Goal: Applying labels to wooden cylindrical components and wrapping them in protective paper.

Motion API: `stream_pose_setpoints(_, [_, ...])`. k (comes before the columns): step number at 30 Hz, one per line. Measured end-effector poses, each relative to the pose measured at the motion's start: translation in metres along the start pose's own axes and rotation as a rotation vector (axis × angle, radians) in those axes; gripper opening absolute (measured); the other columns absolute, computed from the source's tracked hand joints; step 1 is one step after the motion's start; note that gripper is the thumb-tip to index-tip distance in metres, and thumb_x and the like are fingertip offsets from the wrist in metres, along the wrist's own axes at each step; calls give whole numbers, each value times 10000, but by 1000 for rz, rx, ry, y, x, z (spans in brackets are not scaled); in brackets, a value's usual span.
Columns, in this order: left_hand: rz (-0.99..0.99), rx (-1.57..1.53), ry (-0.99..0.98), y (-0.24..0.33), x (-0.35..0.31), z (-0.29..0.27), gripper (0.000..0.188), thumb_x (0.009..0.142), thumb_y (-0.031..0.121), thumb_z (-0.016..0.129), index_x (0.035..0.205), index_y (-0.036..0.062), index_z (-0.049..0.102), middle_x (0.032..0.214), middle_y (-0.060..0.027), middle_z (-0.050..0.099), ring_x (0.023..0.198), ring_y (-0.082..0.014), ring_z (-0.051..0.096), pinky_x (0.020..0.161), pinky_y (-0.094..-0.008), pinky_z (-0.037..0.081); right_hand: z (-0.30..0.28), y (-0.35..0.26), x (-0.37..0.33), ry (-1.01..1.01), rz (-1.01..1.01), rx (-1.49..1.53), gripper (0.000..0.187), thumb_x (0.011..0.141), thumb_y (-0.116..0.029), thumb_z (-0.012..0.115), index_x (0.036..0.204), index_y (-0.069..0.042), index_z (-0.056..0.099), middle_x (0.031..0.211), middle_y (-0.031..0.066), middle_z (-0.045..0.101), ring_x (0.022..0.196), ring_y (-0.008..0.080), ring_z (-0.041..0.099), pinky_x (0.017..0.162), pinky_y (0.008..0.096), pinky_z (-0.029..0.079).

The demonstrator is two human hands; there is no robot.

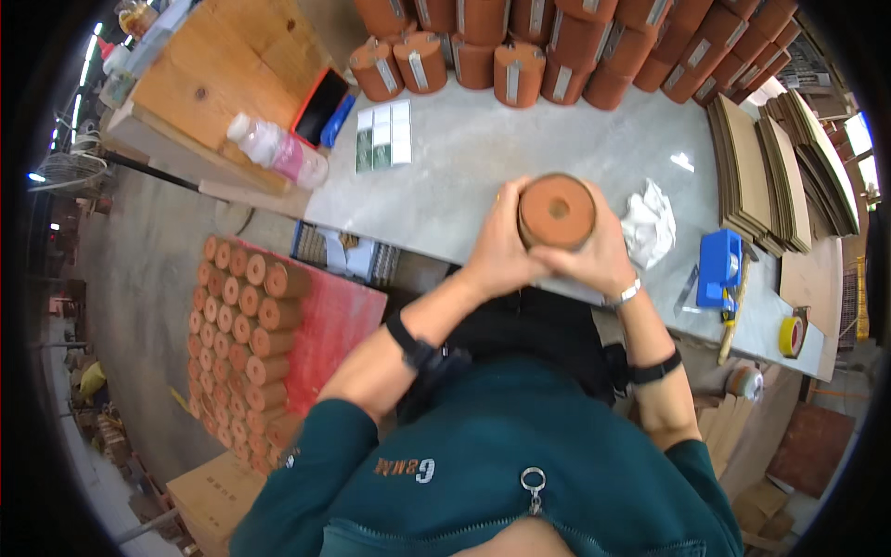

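The left hand (501, 246) and right hand (605, 252) are curved closely around a terracotta-coloured cylinder (558, 228), one on each side, its holed face turned up between them. Whether its underside touches the table (436, 200) is hidden. The likeliest trouble is a slip: the side is round (no handle shows on it), so loosening either hand could let it drop and chip. Swung to the right, it could snag the crumpled white cloth (650, 226) just beside the right hand; pushed far forward, it could knock the stacked cylinders (519, 76) beyond both hands.
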State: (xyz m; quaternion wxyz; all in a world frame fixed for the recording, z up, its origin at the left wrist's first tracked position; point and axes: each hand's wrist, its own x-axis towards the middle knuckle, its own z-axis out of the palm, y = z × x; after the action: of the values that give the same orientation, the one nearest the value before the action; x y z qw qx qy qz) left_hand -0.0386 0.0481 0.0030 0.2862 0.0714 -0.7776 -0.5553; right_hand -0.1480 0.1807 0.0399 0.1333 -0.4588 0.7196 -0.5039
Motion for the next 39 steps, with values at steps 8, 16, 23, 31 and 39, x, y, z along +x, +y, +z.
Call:
stream_pose_setpoints(8, [-63, -20, 11, -1, -18, 11, 846, 610, 233, 910, 1269, 12, 426, 1193, -200, 547, 1141, -343, 554, 990, -421, 442, 11, 12, -21, 20, 75, 220, 787, 629, -246, 902, 1279, -4, 529, 1179, 128, 645, 1098, 226, 639, 953, 360, 503])
stream_pose_setpoints(16, [-124, -20, -32, -3, -20, 5, 824, 584, 196, 898, 1256, 21, 455, 1186, -178, 574, 1148, -341, 578, 986, -399, 461, 15, 20, -18, 34, 97, 190, 789, 649, -252, 893, 1285, 20, 513, 1161, 133, 658, 1083, 219, 643, 955, 357, 504])
stream_pose_setpoints(23, [-18, 218, -49, 18, -13, 0, 851, 561, 190, 877, 1302, 44, 486, 1185, -128, 566, 1140, -331, 557, 1000, -438, 433, 9, 9, -35, 47, 80, 135, 850, 661, -260, 889, 1341, 18, 463, 1260, 162, 609, 1184, 249, 590, 1019, 374, 459])
stream_pose_setpoints(31, [470, 973, -124, 25, 3, 11, 522, 710, 213, 761, 1186, 53, 615, 1095, -58, 590, 1100, -226, 542, 1005, -507, 390, -14, 10, -24, 89, -20, -203, 485, 768, -214, 810, 1154, 17, 631, 1201, 182, 630, 1127, 347, 578, 969, 401, 466])
stream_pose_setpoints(39, [218, 557, -173, 39, -4, -9, 636, 718, 292, 835, 1247, 53, 576, 1188, -98, 574, 1121, -275, 546, 1024, -465, 388, -10, 12, -43, 166, -108, -172, 480, 704, -66, 826, 1103, -15, 564, 1213, 172, 636, 1099, 341, 598, 931, 394, 490])
